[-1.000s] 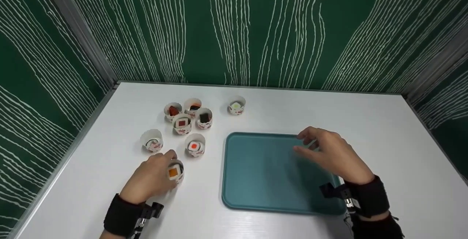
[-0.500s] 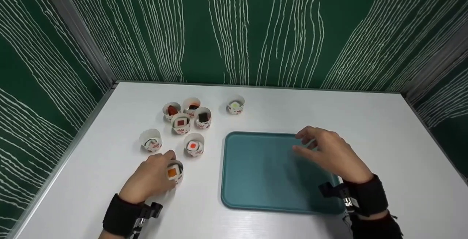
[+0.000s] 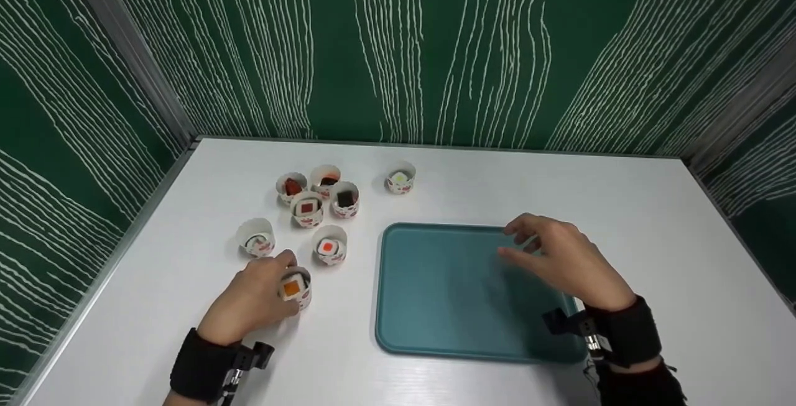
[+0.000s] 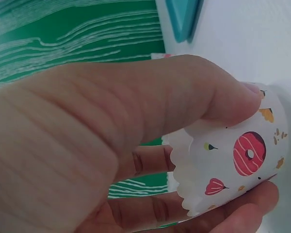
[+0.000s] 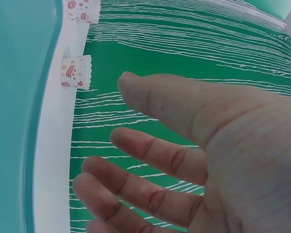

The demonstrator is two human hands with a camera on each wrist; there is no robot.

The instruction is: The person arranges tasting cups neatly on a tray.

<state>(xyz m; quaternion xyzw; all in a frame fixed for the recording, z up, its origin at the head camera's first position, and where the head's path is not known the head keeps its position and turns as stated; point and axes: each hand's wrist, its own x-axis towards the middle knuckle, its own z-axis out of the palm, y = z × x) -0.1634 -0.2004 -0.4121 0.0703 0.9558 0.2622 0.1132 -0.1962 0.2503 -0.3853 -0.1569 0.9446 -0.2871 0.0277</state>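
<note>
My left hand [image 3: 252, 297] grips a scalloped paper baking cup [image 3: 303, 295] at the left front of the table. Its thumb lies on one side and its fingers on the other. Inside sits a white sushi-like piece [image 3: 291, 287] with an orange square centre. In the left wrist view, the cup's wall [image 4: 223, 167] shows a printed doughnut. My right hand [image 3: 563, 263] hovers over the right part of a teal tray [image 3: 460, 294], fingers loosely bent and apart from the thumb. The right wrist view shows nothing between those fingers [image 5: 136, 145].
Several similar cups stand beyond the left hand, including one with a red-centred piece [image 3: 329, 246] and one with a dark piece [image 3: 345, 201]. A lone cup [image 3: 400, 178] stands behind the tray. Green panels with white lines [image 3: 398, 51] wall the table's back and sides.
The left hand and its cup have shifted slightly away from me and to the left. The right hand stays in place over the tray.
</note>
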